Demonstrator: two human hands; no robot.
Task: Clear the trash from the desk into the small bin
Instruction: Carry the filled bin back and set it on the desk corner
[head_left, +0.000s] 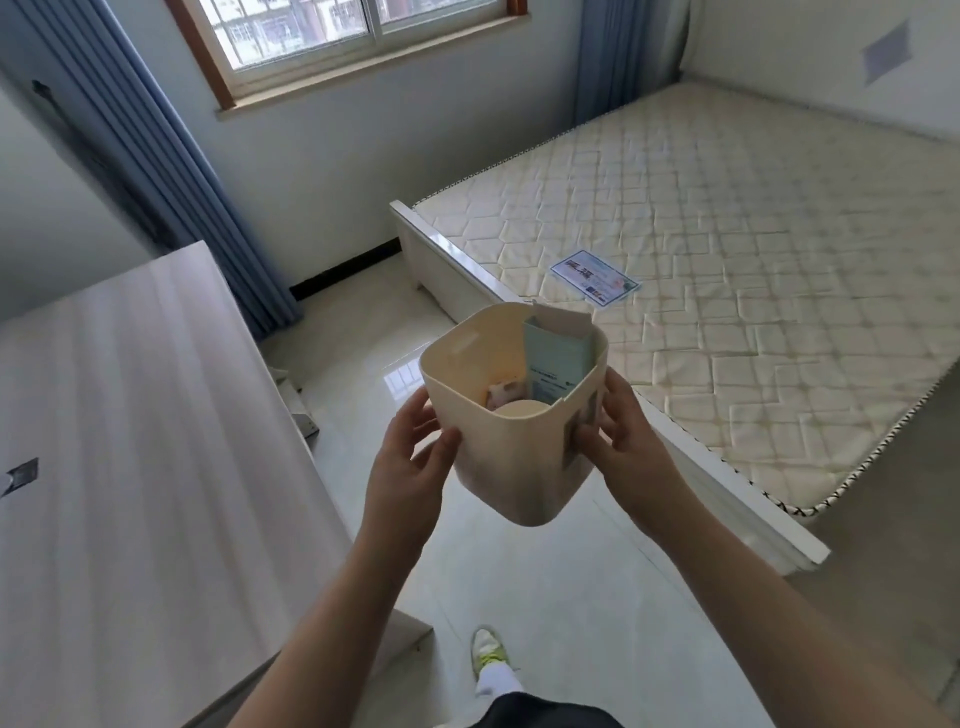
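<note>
I hold a small cream plastic bin (514, 467) in the air over the floor, between the desk and the bed. My left hand (415, 452) grips its left wall and my right hand (618, 431) grips its right wall. Inside the bin stands a pale green opened carton (558, 358), with a crumpled pinkish scrap (501, 395) and a round cream lid or cup (519, 410) lower down. The light wood desk (130, 441) lies to the left; its visible top carries only a small dark patch (21, 475) near the left edge.
A bare quilted mattress (727, 291) on a white bed frame fills the right side, with a printed label (595, 278) on it. Glossy tiled floor (545, 582) runs between desk and bed. Blue curtains (171, 171) hang by the window (332, 36). My shoe (488, 649) shows below.
</note>
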